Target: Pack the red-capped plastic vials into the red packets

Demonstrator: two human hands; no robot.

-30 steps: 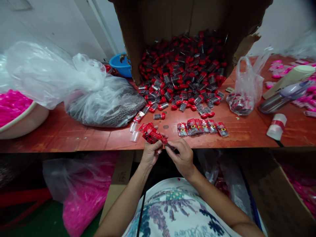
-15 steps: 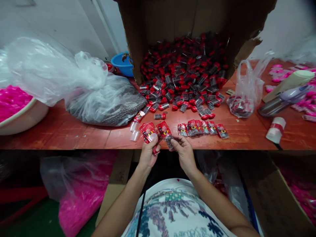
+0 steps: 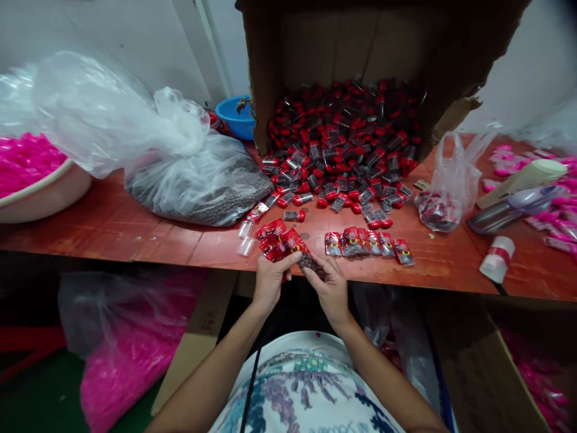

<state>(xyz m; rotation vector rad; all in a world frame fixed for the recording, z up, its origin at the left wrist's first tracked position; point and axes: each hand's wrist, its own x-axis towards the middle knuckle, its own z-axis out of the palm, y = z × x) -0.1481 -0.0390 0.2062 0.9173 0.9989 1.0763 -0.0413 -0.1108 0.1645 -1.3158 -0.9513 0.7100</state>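
My left hand (image 3: pixel 269 280) grips a fanned stack of red printed wrappers (image 3: pixel 280 240) at the near edge of the red-brown table (image 3: pixel 135 231). My right hand (image 3: pixel 329 286) sits just to its right and pinches a small clear container of dark pellets (image 3: pixel 310 263) against the top wrapper. A row of several wrapped packets (image 3: pixel 368 243) lies on the table right of my hands. Behind them a tipped cardboard box (image 3: pixel 288 54) spills a heap of red-capped clear containers (image 3: pixel 342 150).
A big clear bag of dark pellets (image 3: pixel 198 186) lies at the left, beside a bowl of pink pieces (image 3: pixel 31 174). A blue bowl (image 3: pixel 237 117) stands behind. A small plastic bag (image 3: pixel 448 180), a tape roll (image 3: pixel 496 258) and pink items (image 3: pixel 554 204) are at the right. Pink-filled bags lie under the table.
My hands came back together: the right hand brought the clear container in against the wrappers held by the left. The view tilted down slightly.
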